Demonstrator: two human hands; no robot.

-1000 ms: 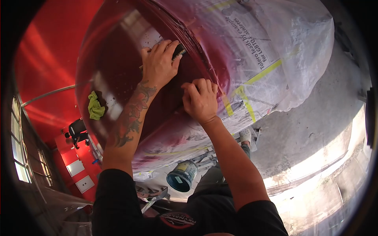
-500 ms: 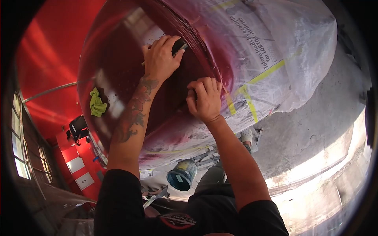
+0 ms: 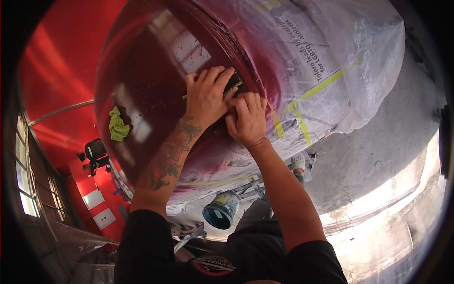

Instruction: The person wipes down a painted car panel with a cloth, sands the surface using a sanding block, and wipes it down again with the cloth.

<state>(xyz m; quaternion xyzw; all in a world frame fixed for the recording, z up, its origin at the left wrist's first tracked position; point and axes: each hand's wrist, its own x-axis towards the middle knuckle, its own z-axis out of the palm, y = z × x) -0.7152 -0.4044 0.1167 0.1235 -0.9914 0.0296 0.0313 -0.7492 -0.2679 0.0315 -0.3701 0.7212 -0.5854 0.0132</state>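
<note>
My left hand (image 3: 208, 92), on the tattooed arm, is wrapped over a dark sanding block (image 3: 232, 82) and presses it flat on a glossy dark red car panel (image 3: 156, 66). Light edges, like sandpaper, show at both sides of the block. Close beside it, my right hand (image 3: 248, 116) has its fingers curled in at the panel's masked edge. What those fingers hold, if anything, is hidden. Water drops dot the panel. A crumpled yellow-green cloth (image 3: 117, 124) lies on its left part.
Plastic sheeting (image 3: 364, 61), newspaper and yellow tape (image 3: 321, 86) cover the area to the right. Below the panel stands a bucket (image 3: 221, 210) on the floor. Another person (image 3: 96, 150) in dark clothes is at the far left, near a red wall (image 3: 56, 71).
My left hand has slid the sanding block right and down across the panel, closer to my right hand. The right hand has hardly moved.
</note>
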